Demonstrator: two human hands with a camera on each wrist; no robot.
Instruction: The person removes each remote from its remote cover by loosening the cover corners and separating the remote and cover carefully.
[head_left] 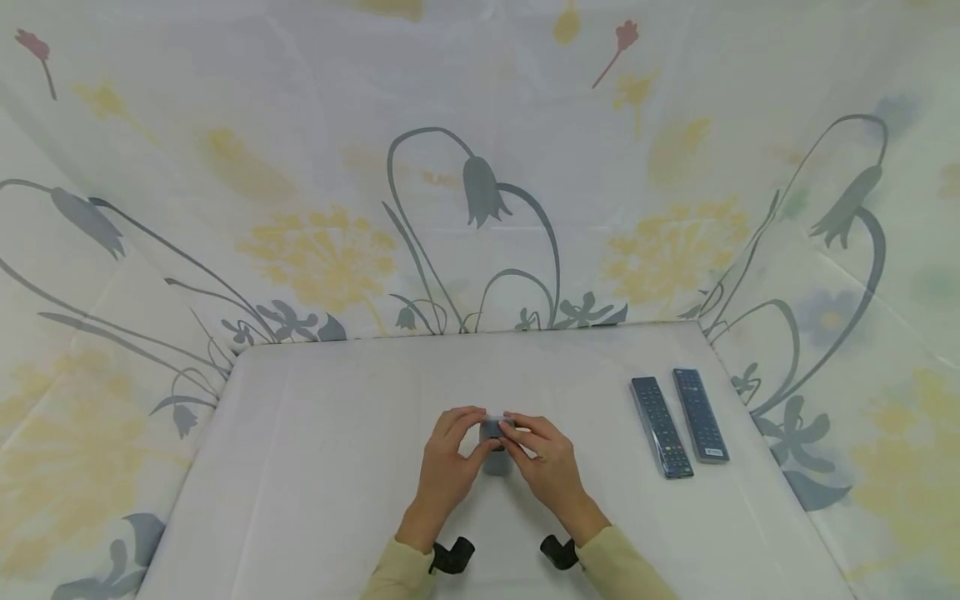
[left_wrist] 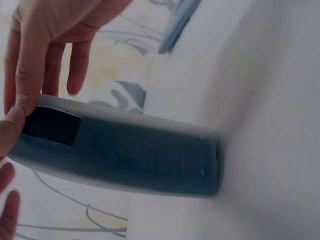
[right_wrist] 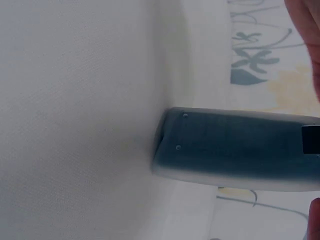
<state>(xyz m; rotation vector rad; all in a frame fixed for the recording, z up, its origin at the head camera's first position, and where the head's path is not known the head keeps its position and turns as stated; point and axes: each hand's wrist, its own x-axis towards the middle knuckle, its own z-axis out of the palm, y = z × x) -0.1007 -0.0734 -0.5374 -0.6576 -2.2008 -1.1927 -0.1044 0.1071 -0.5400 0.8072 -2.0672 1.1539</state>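
Observation:
A dark blue-grey remote control (head_left: pixel 497 463) with pale edges stands on its end on the table, its flat side facing me. A black rectangle (left_wrist: pixel 52 125) shows near its upper end; I cannot tell if that is a recess or a label. From the left, my left hand (head_left: pixel 442 471) grips the upper end with its fingers and thumb. My right hand (head_left: pixel 549 467) pinches the same end from the right, thumb near the black rectangle. In the right wrist view, the lower end of the remote control (right_wrist: pixel 225 147) meets the table, and most of both hands is cut off.
Two dark remote controls, one (head_left: pixel 662 427) nearer and one (head_left: pixel 701 415) beside it, lie at the right of the white table (head_left: pixel 337 433). Flower-printed cloth (head_left: pixel 487 100) walls the table at the back and both sides. Black wrist mounts (head_left: pixel 453 556) sit below my hands.

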